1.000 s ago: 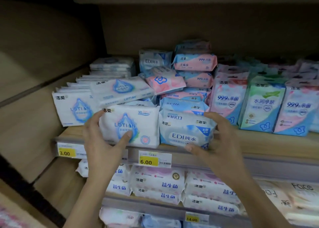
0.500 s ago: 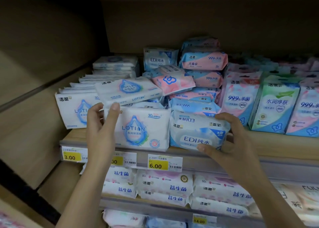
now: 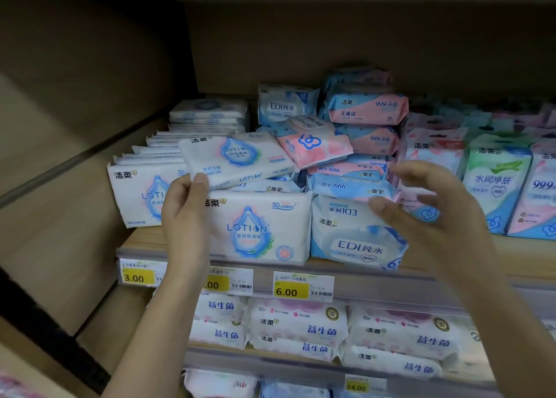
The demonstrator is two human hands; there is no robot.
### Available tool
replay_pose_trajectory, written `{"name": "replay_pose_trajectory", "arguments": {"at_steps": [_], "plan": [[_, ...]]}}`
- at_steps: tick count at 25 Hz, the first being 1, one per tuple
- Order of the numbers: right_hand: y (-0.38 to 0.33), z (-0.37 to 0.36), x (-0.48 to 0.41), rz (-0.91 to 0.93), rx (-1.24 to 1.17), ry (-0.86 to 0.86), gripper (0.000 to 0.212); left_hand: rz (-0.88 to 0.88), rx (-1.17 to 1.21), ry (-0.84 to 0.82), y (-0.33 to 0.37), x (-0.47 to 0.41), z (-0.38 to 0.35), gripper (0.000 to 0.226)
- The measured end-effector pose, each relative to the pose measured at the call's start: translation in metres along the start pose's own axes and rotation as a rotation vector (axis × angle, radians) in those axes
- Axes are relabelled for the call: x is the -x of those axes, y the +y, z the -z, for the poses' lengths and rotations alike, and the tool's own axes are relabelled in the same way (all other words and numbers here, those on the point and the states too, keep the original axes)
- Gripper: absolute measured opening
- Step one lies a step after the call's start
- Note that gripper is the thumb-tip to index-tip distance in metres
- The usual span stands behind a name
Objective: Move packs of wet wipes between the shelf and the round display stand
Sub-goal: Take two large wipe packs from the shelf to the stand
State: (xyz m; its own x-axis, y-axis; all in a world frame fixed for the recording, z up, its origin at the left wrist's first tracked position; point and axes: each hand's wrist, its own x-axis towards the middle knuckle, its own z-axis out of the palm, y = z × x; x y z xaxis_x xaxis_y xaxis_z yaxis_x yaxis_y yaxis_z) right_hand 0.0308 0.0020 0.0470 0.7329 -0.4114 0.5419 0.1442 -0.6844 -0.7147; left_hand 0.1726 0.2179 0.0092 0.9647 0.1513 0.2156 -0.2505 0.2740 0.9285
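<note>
Left fingers point(image 3: 181, 188) hold LOTION pack point(image 3: 255, 229); right hand point(image 3: 436, 214) hovers.

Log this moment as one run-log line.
left hand: grips front Lotion pack at its left edge | right hand: open, blurred, before EDI pack, contact unclear | both packs on shelf

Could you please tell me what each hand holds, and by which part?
The left hand grips the front Lotion pack by its left edge; the blurred right hand appears to hold nothing.
</note>
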Motion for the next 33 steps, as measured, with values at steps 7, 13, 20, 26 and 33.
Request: {"name": "replay_pose_trajectory", "arguments": {"at_steps": [7,13,20,26,33], "plan": [[-0.054,-0.061,-0.068,-0.068,-0.182,-0.312,0.060,0.021,0.138,-0.150,0.005,-0.004,0.015,0.017],[-0.052,-0.096,-0.088,-0.185,-0.172,-0.235,0.093,0.038,0.212,-0.234,0.003,-0.004,0.020,0.023],[-0.050,-0.087,-0.076,-0.179,-0.522,-0.249,0.033,0.028,0.129,-0.304,0.004,-0.009,0.028,0.016],[-0.046,-0.051,-0.069,-0.157,-0.677,-0.060,0.035,-0.007,-0.075,-0.421,0.006,-0.015,0.038,0.048],[-0.027,-0.028,-0.038,-0.156,-0.680,-0.045,0.051,0.041,-0.308,-0.464,-0.004,-0.022,0.048,0.055]]}}
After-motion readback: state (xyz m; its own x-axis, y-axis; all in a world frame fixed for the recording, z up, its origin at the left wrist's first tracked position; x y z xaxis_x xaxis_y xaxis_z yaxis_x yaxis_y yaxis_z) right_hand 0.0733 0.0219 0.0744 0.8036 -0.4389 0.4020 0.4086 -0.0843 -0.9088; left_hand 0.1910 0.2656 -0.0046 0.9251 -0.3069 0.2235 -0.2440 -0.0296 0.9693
